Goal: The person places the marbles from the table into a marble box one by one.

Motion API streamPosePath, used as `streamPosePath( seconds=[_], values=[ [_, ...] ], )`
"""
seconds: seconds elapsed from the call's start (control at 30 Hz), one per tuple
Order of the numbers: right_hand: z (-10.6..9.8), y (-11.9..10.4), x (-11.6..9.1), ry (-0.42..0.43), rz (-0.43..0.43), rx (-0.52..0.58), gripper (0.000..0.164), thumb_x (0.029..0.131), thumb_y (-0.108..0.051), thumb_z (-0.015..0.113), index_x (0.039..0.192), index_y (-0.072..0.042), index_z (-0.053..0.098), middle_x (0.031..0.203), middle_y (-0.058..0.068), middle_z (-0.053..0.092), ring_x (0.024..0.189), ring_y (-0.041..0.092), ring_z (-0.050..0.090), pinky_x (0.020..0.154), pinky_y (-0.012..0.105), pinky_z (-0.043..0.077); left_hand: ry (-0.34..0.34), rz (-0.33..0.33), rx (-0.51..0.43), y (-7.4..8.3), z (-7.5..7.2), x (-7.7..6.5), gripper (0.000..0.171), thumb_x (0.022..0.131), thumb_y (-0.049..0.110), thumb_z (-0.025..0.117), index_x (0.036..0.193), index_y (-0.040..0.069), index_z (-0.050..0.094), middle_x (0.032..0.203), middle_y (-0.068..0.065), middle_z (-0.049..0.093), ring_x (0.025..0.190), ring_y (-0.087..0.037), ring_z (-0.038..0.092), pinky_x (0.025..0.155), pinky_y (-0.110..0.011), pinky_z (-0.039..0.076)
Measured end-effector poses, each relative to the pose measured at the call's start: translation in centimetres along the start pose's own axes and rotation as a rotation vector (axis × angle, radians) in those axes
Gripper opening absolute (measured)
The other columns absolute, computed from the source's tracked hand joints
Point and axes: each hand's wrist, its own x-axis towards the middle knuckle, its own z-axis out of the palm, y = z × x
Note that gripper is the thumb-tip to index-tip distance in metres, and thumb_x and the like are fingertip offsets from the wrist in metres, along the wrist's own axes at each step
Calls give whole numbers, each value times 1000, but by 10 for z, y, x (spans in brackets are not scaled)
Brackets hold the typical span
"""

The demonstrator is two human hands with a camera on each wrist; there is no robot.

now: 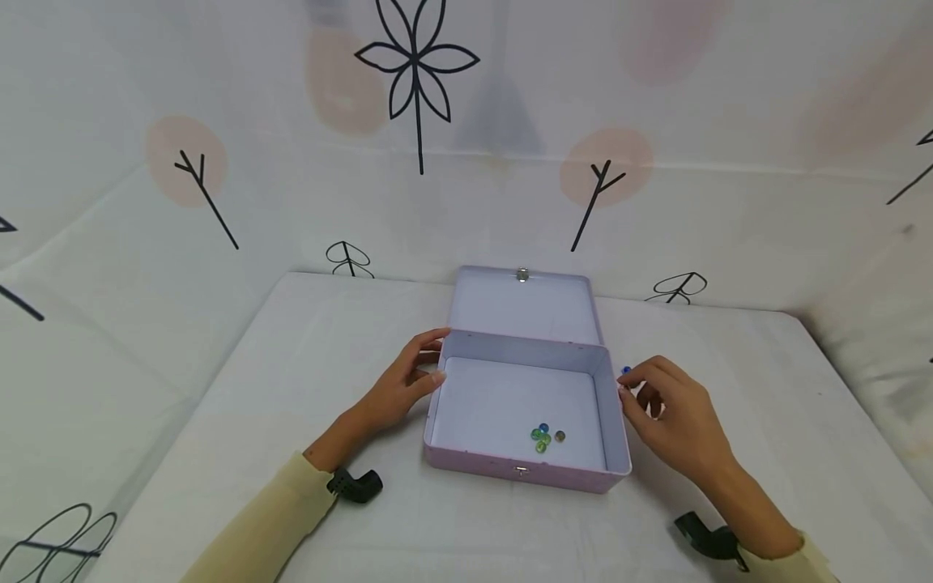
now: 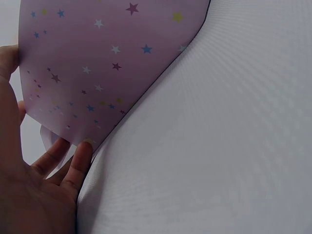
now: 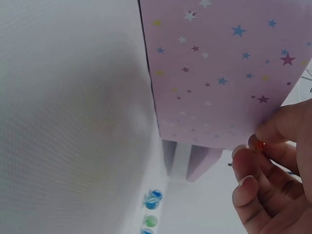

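A pink tin box (image 1: 510, 470), its outside printed with small stars, stands with its hinged lid (image 1: 521, 304) thrown back. Several glass marbles (image 1: 541, 435) in green, blue and brown lie on its floor, towards the front right. My left hand (image 1: 394, 389) rests against the box's left wall, thumb at the rim and fingers spread to the back corner. Just outside the right wall, my right hand (image 1: 674, 413) pinches an orange-red marble (image 3: 261, 144) between thumb and fingertip, mostly covered by the fingers. Past those fingertips a blue marble (image 1: 625, 370) peeks out.
On the white cloth behind the right hand lie a blue swirled marble (image 3: 153, 199) and a green marble (image 3: 150, 221), with another blue one at the view's edge. A metal clasp (image 1: 522, 274) tops the lid. Patterned fabric (image 1: 496, 194) hangs behind the table.
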Motion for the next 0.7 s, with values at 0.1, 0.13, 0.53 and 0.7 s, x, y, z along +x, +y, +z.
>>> streamPosePath(
  seconds=[0.1, 0.13, 0.53, 0.7],
  values=[
    [-1, -1, 0, 18, -8, 19, 32, 80, 11, 84, 100, -11, 74, 97, -6, 65, 70, 4, 54, 60, 11, 43, 1, -3, 2, 0, 0, 0, 65, 107, 25, 59, 164, 37, 31, 158, -7, 45, 142, -28, 50, 103, -31, 51],
    [-1, -2, 0, 20, -10, 24, 32, 80, 12, 84, 100, -11, 74, 97, -6, 65, 70, 4, 54, 60, 11, 43, 0, -3, 2, 0, 0, 0, 65, 107, 25, 59, 164, 37, 31, 158, -7, 45, 142, -28, 50, 103, -30, 51],
    [0, -13, 0, -11, -29, 62, 36, 78, 14, 83, 102, -11, 74, 104, -8, 64, 72, 5, 54, 61, 14, 45, -2, 9, -8, -4, 0, 1, 64, 108, 22, 58, 165, 33, 31, 157, -7, 45, 143, -30, 50, 103, -29, 50],
    [2, -16, 0, -43, -60, 89, 40, 79, 14, 83, 102, -17, 73, 104, -10, 64, 73, 6, 55, 62, 13, 43, -1, 2, -5, -2, 0, 1, 64, 107, 23, 58, 164, 35, 31, 156, -6, 45, 143, -29, 49, 103, -30, 50]
  ],
)
